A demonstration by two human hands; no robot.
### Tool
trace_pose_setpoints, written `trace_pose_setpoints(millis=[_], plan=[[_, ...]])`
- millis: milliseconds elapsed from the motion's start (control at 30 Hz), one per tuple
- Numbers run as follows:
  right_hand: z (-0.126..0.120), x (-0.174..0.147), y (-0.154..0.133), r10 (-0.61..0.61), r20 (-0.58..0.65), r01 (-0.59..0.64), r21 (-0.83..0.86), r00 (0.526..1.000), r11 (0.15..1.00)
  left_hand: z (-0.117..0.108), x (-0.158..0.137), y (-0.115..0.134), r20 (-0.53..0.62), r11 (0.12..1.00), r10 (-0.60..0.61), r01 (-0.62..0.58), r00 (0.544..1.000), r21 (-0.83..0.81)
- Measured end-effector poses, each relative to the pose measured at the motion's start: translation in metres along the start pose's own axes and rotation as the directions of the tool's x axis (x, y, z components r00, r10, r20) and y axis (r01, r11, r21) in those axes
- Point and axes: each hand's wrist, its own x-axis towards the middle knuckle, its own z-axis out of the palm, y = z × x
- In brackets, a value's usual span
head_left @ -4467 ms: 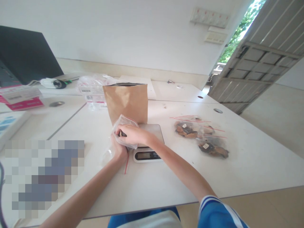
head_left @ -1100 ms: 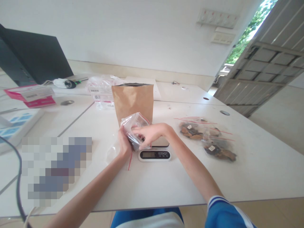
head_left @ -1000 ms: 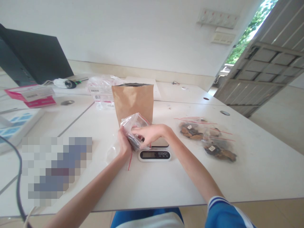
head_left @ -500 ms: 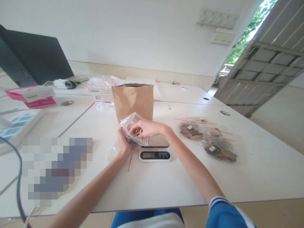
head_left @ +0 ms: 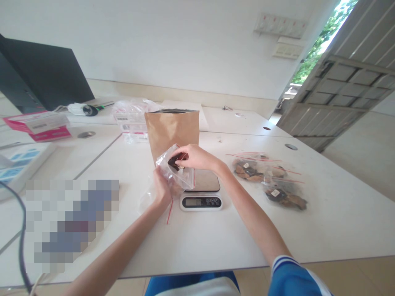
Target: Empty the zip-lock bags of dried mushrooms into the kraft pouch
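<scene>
My left hand (head_left: 161, 185) is wrapped round a clear zip bag (head_left: 188, 176) with a red seal line, its mouth spread. At that mouth, my right hand (head_left: 194, 157) pinches a dark brown dried piece (head_left: 175, 161), which looks like dried mushroom or peel. More brownish matter shows dimly through the plastic. Just right of the bag and partly under it is a small white digital scale (head_left: 201, 202) with a metal plate; its reading is too faint to make out. Behind my hands a brown kraft paper pouch (head_left: 173, 129) stands upright, its top open.
Filled zip bags with small labels (head_left: 285, 197) lie on the right of the white table. Boxes in clear plastic (head_left: 132, 117) stand behind on the left, near pink boxes (head_left: 49, 127) and a black monitor (head_left: 52, 74). A cable (head_left: 23, 238) runs along the left edge.
My right hand has risen slightly out of the bag's mouth, and the dark piece in its fingers now shows. My left hand and the bag stay nearly in place.
</scene>
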Motion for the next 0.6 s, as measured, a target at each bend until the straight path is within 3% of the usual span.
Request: trace_pose_setpoints(millis=[267,400,600], plan=[[0.048,0.018,0.009,-0.176,-0.086,0.157,-0.193,0.981,0.969,-0.007,0.006,-0.009,-0.128,0.999,0.031,-0.034,0.991,-0.018],[0.059,0.019,0.004,-0.132,-0.052,0.117,-0.222,0.99,0.968,-0.011,0.008,-0.01,-0.151,0.999,0.012,-0.016,0.988,-0.027],[0.052,0.014,0.006,-0.077,0.013,0.078,-0.059,0.997,0.995,-0.009,0.005,-0.008,-0.173,0.997,0.075,-0.075,0.982,0.003]])
